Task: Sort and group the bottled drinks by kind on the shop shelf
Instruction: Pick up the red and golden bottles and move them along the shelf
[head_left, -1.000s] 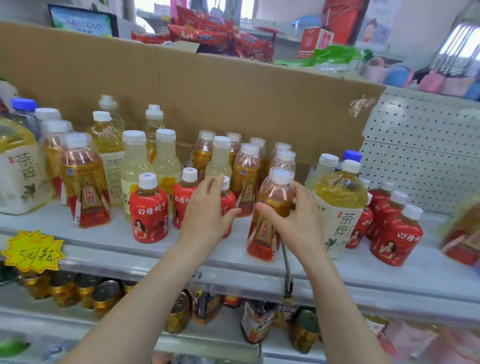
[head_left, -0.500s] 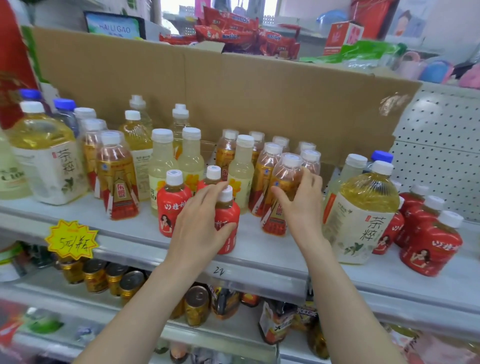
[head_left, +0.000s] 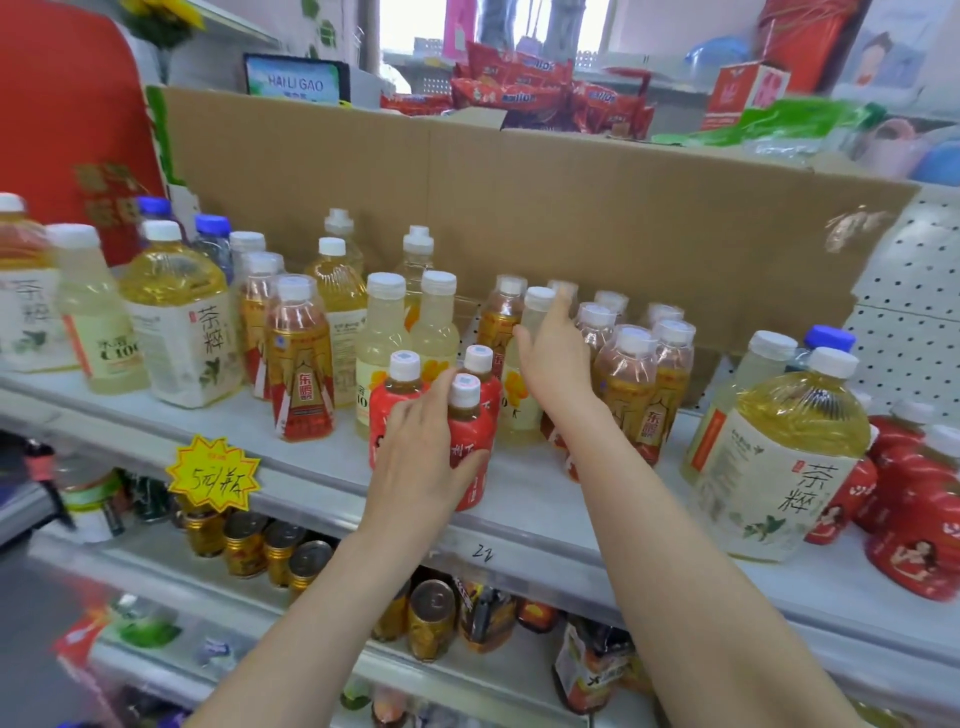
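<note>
Just right of the yellow price tag, the left hand grips a small red bottle on the shelf; further right and back, the right hand curls round the neck of a pale bottle

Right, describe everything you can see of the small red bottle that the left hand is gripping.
The red bottle is small and looks like plastic, with a white cap, dark drink showing in its clear neck and a red wrap with white characters. It stands upright near the shelf's front edge. The left hand grips it, thumb across its front, hiding much of the wrap. Two matching bottles stand close behind.
</note>
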